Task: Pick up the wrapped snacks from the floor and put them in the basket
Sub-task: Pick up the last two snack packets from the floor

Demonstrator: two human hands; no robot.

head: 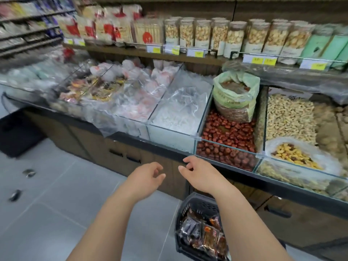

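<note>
I have both hands out in front of me, bare and holding nothing. My left hand [148, 175] has its fingers loosely curled and spread, palm down, over the grey floor [56, 204]. My right hand [197, 172] is also loosely spread with slightly bent fingers, just in front of the glass edge of the counter [169, 147]. The two hands are near each other, not touching.

The basket [199, 202] sits on the floor under my right forearm, dark plastic, against the cabinet front. It already holds several wrapped snacks [205, 234] (dark and reddish wrappers, labels too blurred to read). Two more snacks lie on the floor well to my left: one [29, 172] farther out, one [15, 194] nearer the left edge, both small and smeared by blur.

Behind the hands, glass bins hold red dates [226, 132], peanuts [290, 117] and white pieces [180, 113]. A green sack [235, 97] stands in the date bin. Jars [235, 36] line the shelf above.
</note>
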